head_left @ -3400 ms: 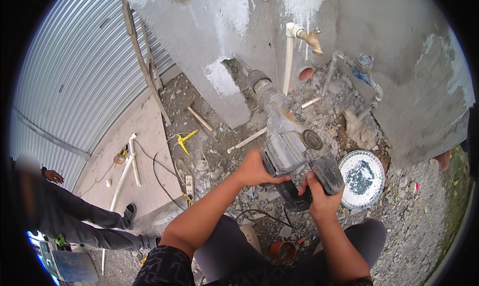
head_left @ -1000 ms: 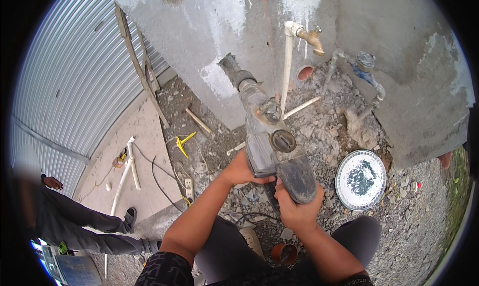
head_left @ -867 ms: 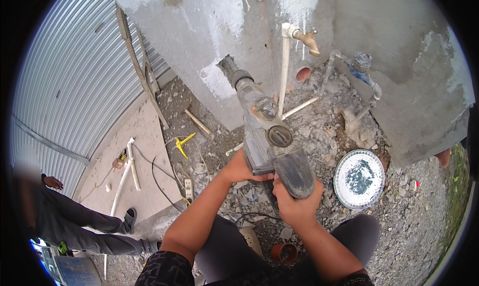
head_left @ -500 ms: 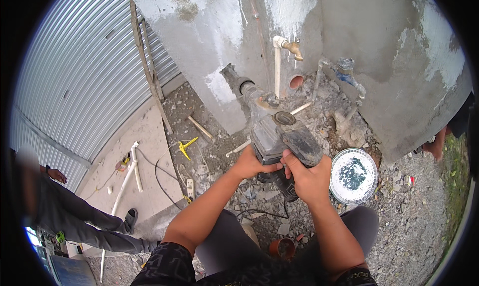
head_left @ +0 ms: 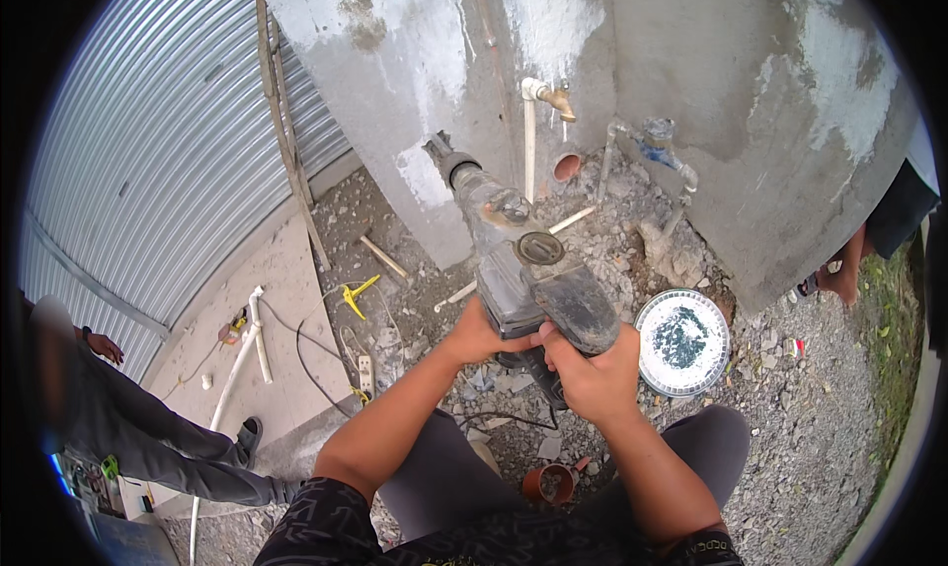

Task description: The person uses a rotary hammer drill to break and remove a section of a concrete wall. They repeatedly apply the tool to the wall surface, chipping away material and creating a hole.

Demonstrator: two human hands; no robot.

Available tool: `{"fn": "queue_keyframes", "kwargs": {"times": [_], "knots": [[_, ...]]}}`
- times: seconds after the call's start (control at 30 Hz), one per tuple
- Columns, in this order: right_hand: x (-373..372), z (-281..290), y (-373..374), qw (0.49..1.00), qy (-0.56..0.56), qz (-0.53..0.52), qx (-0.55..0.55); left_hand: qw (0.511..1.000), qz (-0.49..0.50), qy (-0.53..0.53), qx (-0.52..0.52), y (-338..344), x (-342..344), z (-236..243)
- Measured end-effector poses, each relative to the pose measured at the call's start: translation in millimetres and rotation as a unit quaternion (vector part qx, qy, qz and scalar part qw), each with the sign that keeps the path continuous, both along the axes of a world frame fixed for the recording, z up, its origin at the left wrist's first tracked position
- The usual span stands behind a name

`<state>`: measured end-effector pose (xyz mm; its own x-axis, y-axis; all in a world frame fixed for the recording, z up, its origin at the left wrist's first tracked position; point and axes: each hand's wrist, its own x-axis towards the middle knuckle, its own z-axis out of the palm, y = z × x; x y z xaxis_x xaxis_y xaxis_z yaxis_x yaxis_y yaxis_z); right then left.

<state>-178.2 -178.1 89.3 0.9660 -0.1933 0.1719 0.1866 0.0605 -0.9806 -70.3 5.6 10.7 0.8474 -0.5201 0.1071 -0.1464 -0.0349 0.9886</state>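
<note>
While our left hand (head_left: pixel 479 335) and right hand (head_left: pixel 604 376) are clasping the drill (head_left: pixel 506 280) with curled fingers, below the tap (head_left: pixel 559 104), we are apparently chiselling the wall (head_left: pixel 395 92) tap-left, probably needing steady pressure next.

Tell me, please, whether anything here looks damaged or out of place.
The grey, white-smeared cement wall looks damaged: a dark, ragged gouge breaks its flat face at the tip of the grey power tool; loose grey rubble lies below.

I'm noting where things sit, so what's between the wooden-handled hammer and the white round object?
In the head view, the gray power tool, held by the left hand and right hand; toward the hammer, rubble and a white pipe.
</note>
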Motion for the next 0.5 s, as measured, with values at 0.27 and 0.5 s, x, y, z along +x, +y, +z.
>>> {"fn": "queue_keyframes", "kwargs": {"times": [0.27,0.5], "knots": [[37,-30,28,0.997,-0.057,-0.015,-0.042,0.999,-0.016,-0.021,-0.02,37,52,-46],[19,-68,60,0.991,-0.098,-0.026,-0.082,0.996,-0.063,0.003,0.056,78,54,-77]]}}
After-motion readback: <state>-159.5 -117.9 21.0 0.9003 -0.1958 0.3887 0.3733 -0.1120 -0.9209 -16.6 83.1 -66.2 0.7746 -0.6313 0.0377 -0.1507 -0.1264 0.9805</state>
